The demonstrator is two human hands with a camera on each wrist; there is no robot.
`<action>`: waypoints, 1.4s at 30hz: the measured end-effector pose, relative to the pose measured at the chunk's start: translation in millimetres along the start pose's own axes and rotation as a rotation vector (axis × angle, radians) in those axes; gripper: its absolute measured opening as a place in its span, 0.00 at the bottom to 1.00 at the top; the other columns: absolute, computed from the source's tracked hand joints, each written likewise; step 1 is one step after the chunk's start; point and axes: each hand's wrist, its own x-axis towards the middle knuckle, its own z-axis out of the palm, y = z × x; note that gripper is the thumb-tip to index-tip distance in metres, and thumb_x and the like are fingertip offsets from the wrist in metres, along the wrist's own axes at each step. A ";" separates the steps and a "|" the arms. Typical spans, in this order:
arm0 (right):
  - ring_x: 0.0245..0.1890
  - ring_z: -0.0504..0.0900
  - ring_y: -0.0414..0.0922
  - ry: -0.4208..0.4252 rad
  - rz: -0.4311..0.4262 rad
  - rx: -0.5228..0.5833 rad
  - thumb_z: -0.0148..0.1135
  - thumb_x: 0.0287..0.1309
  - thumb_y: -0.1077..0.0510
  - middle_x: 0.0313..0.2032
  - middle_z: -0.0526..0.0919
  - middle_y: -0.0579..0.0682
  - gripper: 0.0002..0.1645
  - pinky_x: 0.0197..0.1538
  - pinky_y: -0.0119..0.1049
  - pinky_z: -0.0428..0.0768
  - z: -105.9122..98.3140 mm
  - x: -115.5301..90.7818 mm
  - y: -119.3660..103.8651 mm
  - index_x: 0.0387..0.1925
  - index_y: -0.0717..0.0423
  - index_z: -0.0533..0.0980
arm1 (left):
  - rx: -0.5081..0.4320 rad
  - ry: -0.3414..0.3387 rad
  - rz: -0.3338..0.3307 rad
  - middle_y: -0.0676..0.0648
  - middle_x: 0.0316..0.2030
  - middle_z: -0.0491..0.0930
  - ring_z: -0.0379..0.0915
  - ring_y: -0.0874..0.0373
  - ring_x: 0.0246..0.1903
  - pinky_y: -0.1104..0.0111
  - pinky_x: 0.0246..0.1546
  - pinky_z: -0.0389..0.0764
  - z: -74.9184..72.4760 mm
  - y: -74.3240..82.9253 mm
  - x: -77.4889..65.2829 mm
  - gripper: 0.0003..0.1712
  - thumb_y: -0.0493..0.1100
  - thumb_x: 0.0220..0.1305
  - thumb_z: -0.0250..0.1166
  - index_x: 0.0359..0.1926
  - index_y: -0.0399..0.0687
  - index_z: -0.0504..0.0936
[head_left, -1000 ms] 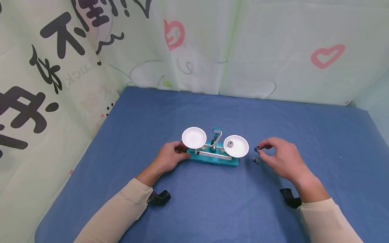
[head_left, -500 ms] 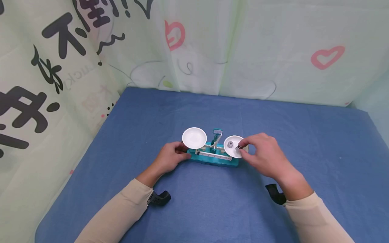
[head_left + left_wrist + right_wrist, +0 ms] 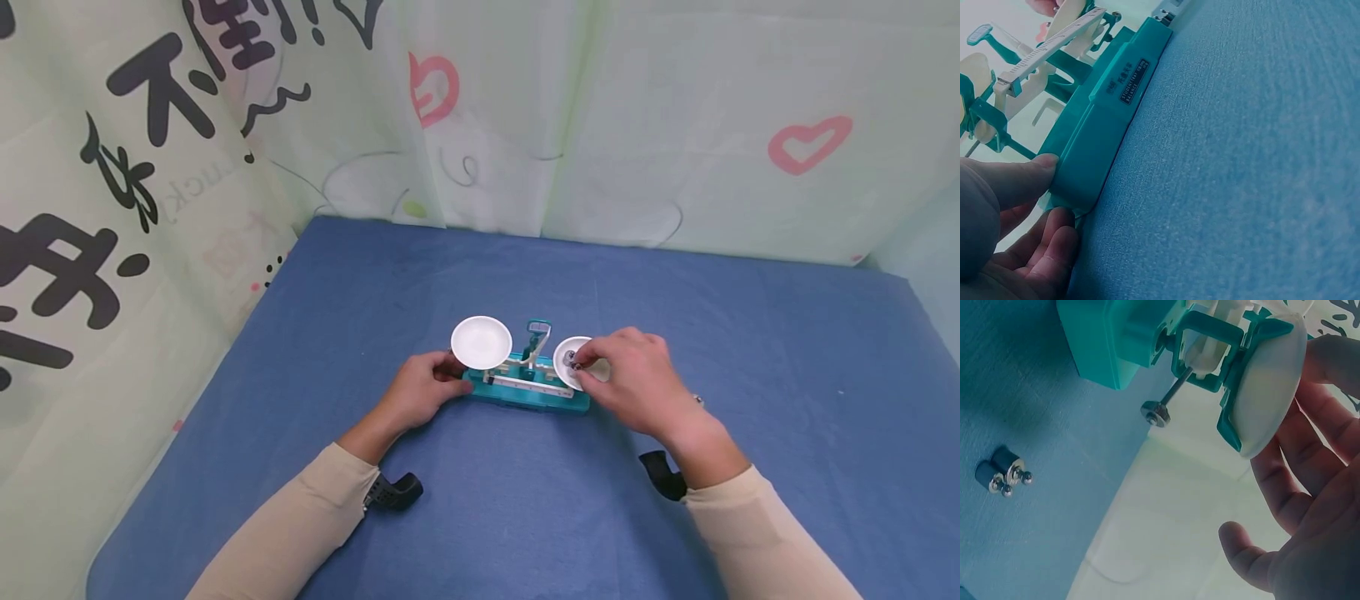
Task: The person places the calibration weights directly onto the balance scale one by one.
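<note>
A teal balance scale with two white pans stands on the blue-covered table. My left hand grips the left end of its base; in the left wrist view the thumb presses the upper face and the curled fingers lie at the end. Over the right pan, my right hand pinches a small metal weight beside another weight in that pan. The right wrist view shows the pan's underside hiding those fingertips. The left pan holds nothing.
Two small metal weights stand close together on the table near the scale's right end. A threaded rod with a metal nut sticks out of the beam there. A printed curtain hangs along the table's far edge.
My right hand has carried the small weight left from beside the scale to the right pan, close to the weight there. The left hand has stayed on the base.
</note>
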 end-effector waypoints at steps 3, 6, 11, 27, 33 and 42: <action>0.45 0.75 0.55 0.001 0.008 -0.008 0.67 0.58 0.62 0.36 0.86 0.50 0.05 0.55 0.63 0.62 0.9 1.2 0.0 0.37 0.56 0.85 | 0.002 -0.002 -0.001 0.47 0.39 0.84 0.80 0.55 0.41 0.59 0.45 0.79 0.1 0.3 0.3 0.16 0.39 0.61 0.72 0.48 0.38 0.84; 0.45 0.76 0.55 0.004 0.010 -0.019 0.67 0.58 0.62 0.37 0.86 0.51 0.05 0.55 0.63 0.63 1.3 2.6 -0.3 0.38 0.56 0.85 | 0.003 -0.003 -0.001 0.47 0.39 0.84 0.80 0.55 0.41 0.59 0.45 0.79 0.1 0.5 0.6 0.15 0.39 0.61 0.72 0.48 0.38 0.84; 0.46 0.76 0.56 0.003 0.018 -0.018 0.68 0.59 0.62 0.37 0.86 0.52 0.05 0.55 0.63 0.63 1.3 3.7 -1.3 0.38 0.55 0.86 | 0.002 -0.002 -0.002 0.47 0.39 0.84 0.80 0.55 0.40 0.59 0.45 0.79 0.0 1.7 1.1 0.15 0.39 0.60 0.72 0.47 0.38 0.84; 0.44 0.77 0.54 -0.006 0.018 -0.013 0.69 0.60 0.62 0.36 0.87 0.50 0.05 0.56 0.64 0.63 1.8 2.6 -2.0 0.39 0.56 0.85 | 0.011 0.002 -0.006 0.47 0.38 0.84 0.80 0.55 0.40 0.59 0.45 0.79 0.4 1.2 1.8 0.15 0.40 0.60 0.73 0.47 0.38 0.84; 0.44 0.77 0.54 -0.002 0.039 -0.014 0.68 0.59 0.64 0.37 0.87 0.51 0.06 0.59 0.64 0.61 3.5 3.1 -3.1 0.39 0.57 0.84 | 0.014 0.000 -0.001 0.48 0.39 0.84 0.80 0.55 0.40 0.59 0.45 0.79 1.0 -1.6 1.2 0.15 0.40 0.61 0.72 0.47 0.39 0.84; 0.45 0.78 0.56 0.010 0.049 -0.008 0.68 0.60 0.63 0.39 0.87 0.54 0.07 0.59 0.63 0.63 3.4 1.7 -2.6 0.41 0.60 0.83 | 0.025 0.004 0.002 0.48 0.39 0.84 0.80 0.55 0.40 0.59 0.45 0.79 1.0 -3.3 1.2 0.15 0.40 0.61 0.72 0.47 0.39 0.84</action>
